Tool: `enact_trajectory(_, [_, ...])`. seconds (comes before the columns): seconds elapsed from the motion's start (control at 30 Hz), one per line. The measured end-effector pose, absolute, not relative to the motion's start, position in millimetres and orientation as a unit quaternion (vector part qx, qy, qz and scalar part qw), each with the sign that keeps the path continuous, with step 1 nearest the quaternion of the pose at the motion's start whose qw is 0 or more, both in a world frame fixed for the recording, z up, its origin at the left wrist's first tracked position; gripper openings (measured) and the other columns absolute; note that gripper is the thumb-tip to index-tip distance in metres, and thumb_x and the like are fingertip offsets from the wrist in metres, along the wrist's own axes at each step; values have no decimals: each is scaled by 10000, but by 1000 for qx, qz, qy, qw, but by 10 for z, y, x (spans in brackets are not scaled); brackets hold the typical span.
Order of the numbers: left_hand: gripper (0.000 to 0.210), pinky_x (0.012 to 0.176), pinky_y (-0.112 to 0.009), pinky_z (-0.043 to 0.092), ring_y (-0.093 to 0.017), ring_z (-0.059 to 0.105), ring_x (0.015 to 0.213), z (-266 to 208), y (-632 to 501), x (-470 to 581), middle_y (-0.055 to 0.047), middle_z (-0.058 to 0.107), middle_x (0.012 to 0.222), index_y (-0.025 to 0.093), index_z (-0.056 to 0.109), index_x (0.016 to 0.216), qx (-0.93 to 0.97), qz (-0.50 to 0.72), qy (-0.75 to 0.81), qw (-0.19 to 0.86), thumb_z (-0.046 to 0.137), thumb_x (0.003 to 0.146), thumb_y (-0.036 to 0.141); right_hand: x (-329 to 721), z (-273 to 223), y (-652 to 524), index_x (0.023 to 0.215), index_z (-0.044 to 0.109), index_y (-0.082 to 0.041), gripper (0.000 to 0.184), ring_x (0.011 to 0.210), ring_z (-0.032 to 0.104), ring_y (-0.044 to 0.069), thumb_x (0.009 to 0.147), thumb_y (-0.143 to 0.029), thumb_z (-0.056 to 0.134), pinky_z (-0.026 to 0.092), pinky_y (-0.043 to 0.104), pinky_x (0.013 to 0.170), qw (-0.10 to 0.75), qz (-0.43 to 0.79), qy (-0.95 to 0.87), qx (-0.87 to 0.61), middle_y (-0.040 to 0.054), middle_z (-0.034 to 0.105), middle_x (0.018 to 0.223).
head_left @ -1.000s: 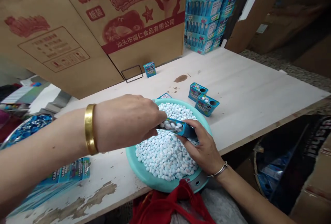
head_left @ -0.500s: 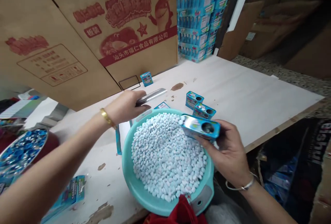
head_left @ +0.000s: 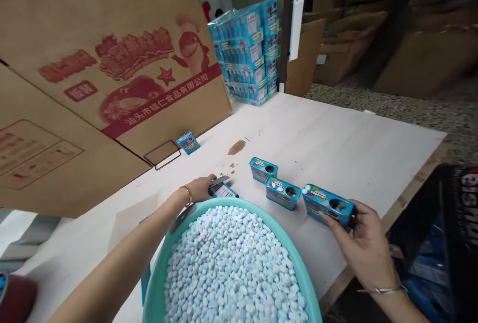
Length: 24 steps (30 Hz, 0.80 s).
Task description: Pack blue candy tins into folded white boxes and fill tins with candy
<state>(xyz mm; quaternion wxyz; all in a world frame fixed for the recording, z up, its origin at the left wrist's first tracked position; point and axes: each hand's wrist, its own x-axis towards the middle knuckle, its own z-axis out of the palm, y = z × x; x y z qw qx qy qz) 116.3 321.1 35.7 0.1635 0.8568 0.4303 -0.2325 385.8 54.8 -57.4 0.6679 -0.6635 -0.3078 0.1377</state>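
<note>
Here's the white, wood-edged table (head_left: 336, 139), blotched by a brown stain (head_left: 236, 147): a big red-printed cardboard carton (head_left: 157, 94) towers left, a tall stack of blue boxes (head_left: 242, 59) behind, two small blue boxes with round holes (head_left: 283, 198) standing mid-table.

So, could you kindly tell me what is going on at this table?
A person's right hand holds a blue box with a round opening, beside two similar boxes standing on the table. The left hand grips a metal tool close to another box beyond the far rim of a turquoise basin, which holds many pale candies.
</note>
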Motion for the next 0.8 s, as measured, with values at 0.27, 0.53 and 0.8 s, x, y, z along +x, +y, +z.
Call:
enact_trajectory(0.27, [811, 719, -306, 458, -268, 612, 922, 224, 3363, 1280, -80, 653, 1000, 191, 540, 1069, 818, -171, 503, 219, 772, 426, 627, 3762, -694, 796, 1274, 429, -203, 665, 1128, 525, 257, 717, -369, 752, 433, 464, 987, 646, 126, -339, -672, 108, 491, 1224])
enact_trajectory(0.53, [467, 488, -224, 345, -108, 449, 556, 546, 3382, 991, 40, 467, 634, 201, 423, 757, 776, 57, 575, 254, 542, 676, 646, 3695, -186, 428, 1058, 611, -215, 223, 1033, 580, 267, 842, -266, 622, 431, 496, 966, 616, 30, -418, -666, 92, 620, 1067])
enact_trajectory(0.8, [516, 366, -163, 243, -25, 280, 405, 1382, 2043, 831, 88, 357, 562, 196, 432, 791, 613, 235, 484, 579, 731, 615, 578, 3199, 593, 471, 1429, 330, -268, 866, 1380, 314, 326, 701, -405, 779, 334, 538, 1102, 579, 239, -590, -509, 96, 339, 1506])
